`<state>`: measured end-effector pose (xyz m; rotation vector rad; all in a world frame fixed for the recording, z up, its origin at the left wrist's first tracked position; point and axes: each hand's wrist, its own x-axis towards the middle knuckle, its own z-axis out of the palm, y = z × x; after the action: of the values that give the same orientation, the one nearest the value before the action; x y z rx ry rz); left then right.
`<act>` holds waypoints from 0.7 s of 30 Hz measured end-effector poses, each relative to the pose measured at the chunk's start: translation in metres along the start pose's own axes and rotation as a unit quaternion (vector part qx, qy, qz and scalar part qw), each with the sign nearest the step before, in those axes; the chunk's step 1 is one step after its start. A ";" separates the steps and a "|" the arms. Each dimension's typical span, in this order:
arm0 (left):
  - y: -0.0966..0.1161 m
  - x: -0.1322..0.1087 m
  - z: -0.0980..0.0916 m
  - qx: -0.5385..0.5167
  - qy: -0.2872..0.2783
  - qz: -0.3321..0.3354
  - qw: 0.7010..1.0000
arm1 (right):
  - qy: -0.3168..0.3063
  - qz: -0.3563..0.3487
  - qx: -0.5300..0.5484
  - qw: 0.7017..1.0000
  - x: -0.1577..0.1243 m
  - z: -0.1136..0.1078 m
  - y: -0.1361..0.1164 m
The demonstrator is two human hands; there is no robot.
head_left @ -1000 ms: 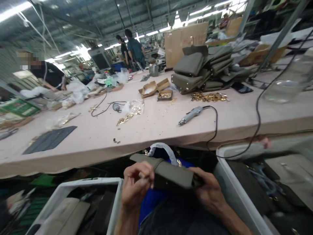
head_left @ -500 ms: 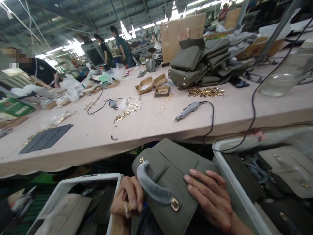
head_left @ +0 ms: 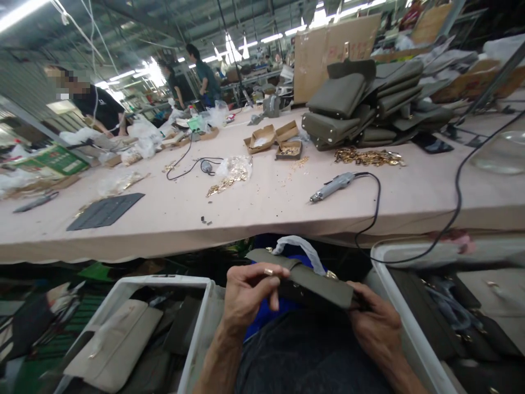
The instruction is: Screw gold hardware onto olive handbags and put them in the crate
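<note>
An olive-grey handbag [head_left: 315,284] is tilted over my lap, its edge turned up towards me. Its handle [head_left: 301,244], wrapped in whitish plastic film, arches up on the far side, with a gold handle fitting [head_left: 331,274] at the right end. My right hand [head_left: 375,323] grips the bag's right end, fingers partly hidden behind it. In front of the bag's left part, my left hand [head_left: 254,293] is closed in a pinch, with a small gold metal fitting [head_left: 268,272] at its fingers. Whether this hand also touches the bag, I cannot tell.
On the cloth-covered table [head_left: 270,208] lie an electric screwdriver [head_left: 334,187], gold fittings [head_left: 369,157], small cardboard boxes [head_left: 262,138] and stacked bags [head_left: 356,104]. Grey crates with bags stand left [head_left: 164,281] and right [head_left: 383,253]. A cable [head_left: 445,230] hangs over the right crate. People stand beyond.
The handbag has tipped from its broad face showing to its edge facing me. My left hand has risen to the right with the gold fitting; my right hand has moved from the face to the right end.
</note>
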<state>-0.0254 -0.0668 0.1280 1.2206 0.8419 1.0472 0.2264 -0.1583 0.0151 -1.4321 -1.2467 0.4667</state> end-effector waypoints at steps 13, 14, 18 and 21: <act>0.013 0.068 0.061 0.099 -0.024 0.046 0.994 | 0.015 0.262 0.203 0.943 0.001 -0.013 0.018; 0.013 0.068 0.066 0.094 -0.037 0.043 0.994 | 0.032 0.263 0.217 0.940 -0.001 -0.015 0.016; 0.013 0.065 0.091 0.117 -0.074 0.052 0.989 | 0.108 0.244 0.217 0.939 -0.007 -0.031 0.006; 0.009 0.064 0.110 0.150 -0.054 0.076 0.984 | 0.126 0.208 0.146 0.959 -0.003 -0.059 0.001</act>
<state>0.0962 -0.0412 0.1578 1.6029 0.8533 0.9894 0.2744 -0.1886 0.0302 -1.4446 -0.6390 0.6975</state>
